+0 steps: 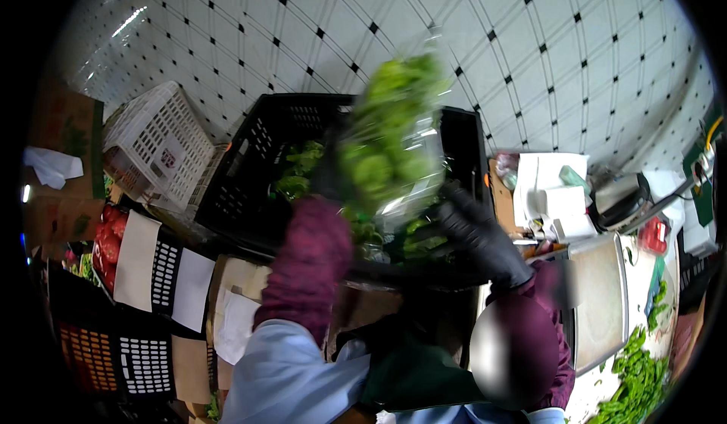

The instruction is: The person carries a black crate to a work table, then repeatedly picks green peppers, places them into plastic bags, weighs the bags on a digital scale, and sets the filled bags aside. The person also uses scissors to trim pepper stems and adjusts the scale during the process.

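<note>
A clear plastic bag of leafy greens [395,140], blurred by motion, is raised over a black plastic crate [227,197]. Against the bag's left side is my left hand [329,171] in a dark glove; the bag hides its fingers, so its hold cannot be made out. My right hand [474,234], in a black glove, is at the bag's lower right with fingers extended; whether they touch the bag is unclear. More green vegetables [295,171] in clear packaging lie inside the crate.
A white perforated crate [164,140] stands left of the black crate. Red produce [111,239] is farther left. At right are an electric kettle [619,199], a metal tray [599,305] and a pile of green peppers [630,376]. A tiled wall [420,21] rises behind.
</note>
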Motion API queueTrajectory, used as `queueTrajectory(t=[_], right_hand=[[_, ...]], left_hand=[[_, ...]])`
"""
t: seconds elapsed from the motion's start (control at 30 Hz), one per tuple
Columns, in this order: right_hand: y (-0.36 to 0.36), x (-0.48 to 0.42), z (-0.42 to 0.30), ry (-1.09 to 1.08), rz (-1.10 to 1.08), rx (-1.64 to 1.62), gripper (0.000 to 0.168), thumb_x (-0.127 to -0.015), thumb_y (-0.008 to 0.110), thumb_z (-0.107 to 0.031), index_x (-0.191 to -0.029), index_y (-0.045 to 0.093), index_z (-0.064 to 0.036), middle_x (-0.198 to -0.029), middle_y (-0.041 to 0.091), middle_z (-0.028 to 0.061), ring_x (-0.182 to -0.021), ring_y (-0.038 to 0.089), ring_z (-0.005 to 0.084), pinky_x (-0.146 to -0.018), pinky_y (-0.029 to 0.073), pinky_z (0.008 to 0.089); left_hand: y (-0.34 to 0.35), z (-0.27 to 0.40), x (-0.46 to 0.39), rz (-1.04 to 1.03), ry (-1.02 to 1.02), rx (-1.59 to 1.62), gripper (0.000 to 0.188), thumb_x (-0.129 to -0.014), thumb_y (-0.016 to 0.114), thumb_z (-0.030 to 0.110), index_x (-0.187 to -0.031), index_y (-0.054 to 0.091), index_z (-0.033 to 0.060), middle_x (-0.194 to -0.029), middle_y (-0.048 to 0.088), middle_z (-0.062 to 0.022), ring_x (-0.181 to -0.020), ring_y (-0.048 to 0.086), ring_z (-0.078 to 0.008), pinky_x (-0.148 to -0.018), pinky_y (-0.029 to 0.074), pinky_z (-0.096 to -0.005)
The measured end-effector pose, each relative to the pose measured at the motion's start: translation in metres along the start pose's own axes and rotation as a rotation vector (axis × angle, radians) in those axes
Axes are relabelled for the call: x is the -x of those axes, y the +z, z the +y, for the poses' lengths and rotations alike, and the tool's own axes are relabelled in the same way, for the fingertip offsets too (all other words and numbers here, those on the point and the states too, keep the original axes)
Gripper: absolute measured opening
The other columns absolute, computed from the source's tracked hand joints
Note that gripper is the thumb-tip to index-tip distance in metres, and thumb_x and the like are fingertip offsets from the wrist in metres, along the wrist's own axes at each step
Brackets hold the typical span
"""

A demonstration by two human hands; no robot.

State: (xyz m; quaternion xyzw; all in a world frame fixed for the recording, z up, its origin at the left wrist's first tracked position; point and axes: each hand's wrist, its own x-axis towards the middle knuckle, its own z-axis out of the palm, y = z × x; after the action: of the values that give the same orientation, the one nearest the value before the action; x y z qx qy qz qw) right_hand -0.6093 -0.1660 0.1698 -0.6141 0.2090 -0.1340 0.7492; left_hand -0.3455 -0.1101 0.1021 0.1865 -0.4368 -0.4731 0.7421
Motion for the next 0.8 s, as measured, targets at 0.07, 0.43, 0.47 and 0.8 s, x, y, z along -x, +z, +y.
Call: queueTrajectory(t=[0.07, 0.43, 0.47, 0.8], right_hand=[[0.011, -0.014, 0.008, -0.013, -0.188, 0.164, 0.051, -0.090, 0.054, -0.027, -0.133, 0.037, -0.005, -0.118, 0.054, 0.0115, -0.101, 0.056, 0.0241, -0.086, 0.044, 0.0315], [-0.028, 0.011, 0.061, 0.026, 0.036, 0.086, 0.047, -0.087, 0.059, -0.027, -0.123, 0.048, 0.001, -0.108, 0.059, 0.0099, -0.097, 0.055, 0.0176, -0.086, 0.042, 0.0283], [-0.036, 0.015, 0.057, 0.074, 0.030, 0.046, 0.045, -0.088, 0.058, -0.025, -0.124, 0.048, 0.000, -0.107, 0.059, 0.0085, -0.096, 0.055, 0.0156, -0.084, 0.043, 0.0266], [-0.087, 0.123, 0.117, -0.189, 0.592, 0.275, 0.036, -0.091, 0.052, -0.023, -0.119, 0.052, 0.000, -0.110, 0.059, 0.0105, -0.095, 0.056, 0.0155, -0.086, 0.044, 0.0292]], left_hand=[[-0.019, 0.064, 0.032, 0.146, 0.180, -0.467, 0.049, -0.087, 0.054, 0.030, -0.124, 0.044, 0.0005, -0.115, 0.054, -0.0126, -0.099, 0.056, -0.0215, -0.085, 0.048, -0.0338], [-0.090, 0.182, 0.104, 0.557, -0.685, -1.604, 0.080, -0.069, 0.073, 0.032, -0.136, 0.035, 0.0119, -0.130, 0.040, -0.0209, -0.121, 0.039, -0.0336, -0.098, 0.034, -0.0367], [-0.080, 0.163, 0.096, 0.469, -0.674, -1.714, 0.084, -0.067, 0.074, 0.032, -0.137, 0.033, 0.0121, -0.136, 0.033, -0.0215, -0.126, 0.033, -0.0353, -0.101, 0.031, -0.0384], [-0.095, 0.070, -0.018, -0.530, -1.122, -2.360, 0.065, -0.069, 0.069, 0.042, -0.119, 0.053, 0.0038, -0.113, 0.057, -0.0172, -0.104, 0.055, -0.0337, -0.090, 0.042, -0.0406]])
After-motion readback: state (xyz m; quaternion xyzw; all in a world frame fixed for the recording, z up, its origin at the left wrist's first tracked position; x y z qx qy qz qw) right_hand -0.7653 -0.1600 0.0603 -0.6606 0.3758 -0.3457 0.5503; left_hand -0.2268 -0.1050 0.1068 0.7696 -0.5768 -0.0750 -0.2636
